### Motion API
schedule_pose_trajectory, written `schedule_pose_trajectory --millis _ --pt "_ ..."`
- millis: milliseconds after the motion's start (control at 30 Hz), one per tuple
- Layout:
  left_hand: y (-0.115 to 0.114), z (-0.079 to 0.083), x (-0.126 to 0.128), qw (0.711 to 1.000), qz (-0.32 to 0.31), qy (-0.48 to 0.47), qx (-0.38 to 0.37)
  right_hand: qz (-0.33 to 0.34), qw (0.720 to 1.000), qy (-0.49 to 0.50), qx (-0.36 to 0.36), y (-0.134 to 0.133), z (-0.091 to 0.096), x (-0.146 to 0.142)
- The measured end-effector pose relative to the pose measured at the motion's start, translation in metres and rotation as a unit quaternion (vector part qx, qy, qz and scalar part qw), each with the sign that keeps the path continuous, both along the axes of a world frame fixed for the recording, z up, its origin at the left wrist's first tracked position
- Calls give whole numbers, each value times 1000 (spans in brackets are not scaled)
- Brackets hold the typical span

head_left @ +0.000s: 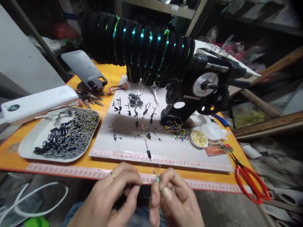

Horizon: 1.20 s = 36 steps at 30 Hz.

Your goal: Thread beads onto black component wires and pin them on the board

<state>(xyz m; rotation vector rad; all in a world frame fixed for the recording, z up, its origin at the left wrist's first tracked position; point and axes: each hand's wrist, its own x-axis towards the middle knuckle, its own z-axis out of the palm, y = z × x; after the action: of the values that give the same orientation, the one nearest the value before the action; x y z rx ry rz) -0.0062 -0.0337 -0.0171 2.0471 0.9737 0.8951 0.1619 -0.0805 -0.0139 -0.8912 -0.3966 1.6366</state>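
My left hand [109, 195], with a ring on one finger, is closed in a pinch at the table's front edge; what its fingertips hold, if anything, is too small to make out. Close beside it, my right hand [175, 198] pinches a tiny greenish piece [157, 178] between thumb and fingers; its kind is unclear. Just beyond both hands, a small black part with a thin stem [148, 154] lies on the white board [127, 145]. Several similar black parts [115, 135] are scattered farther back on the board.
A black machine [146, 44] with a ribbed cylinder spans the back. At left stand a tray [26, 149] of small grey and black parts and a white power bank [40, 104]. To the right are coloured beads [176, 130], a dish of gold beads [199, 139] and red-handled scissors [252, 184].
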Motion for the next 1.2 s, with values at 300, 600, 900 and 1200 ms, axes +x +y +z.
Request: schedule_pose_trajectory --millis 300,600,900,1200 --pt "7 6 41 785 -94 -355 -500 28 991 -126 17 -16 -10 0" --pt "5 -2 43 751 -61 -423 -504 9 980 -192 58 -20 -5 2" --pt "-21 1 42 801 8 -386 -457 54 978 -196 36 -27 -11 9" --pt "1 -4 53 811 -31 -390 -435 68 753 -555 348 -24 -14 25"
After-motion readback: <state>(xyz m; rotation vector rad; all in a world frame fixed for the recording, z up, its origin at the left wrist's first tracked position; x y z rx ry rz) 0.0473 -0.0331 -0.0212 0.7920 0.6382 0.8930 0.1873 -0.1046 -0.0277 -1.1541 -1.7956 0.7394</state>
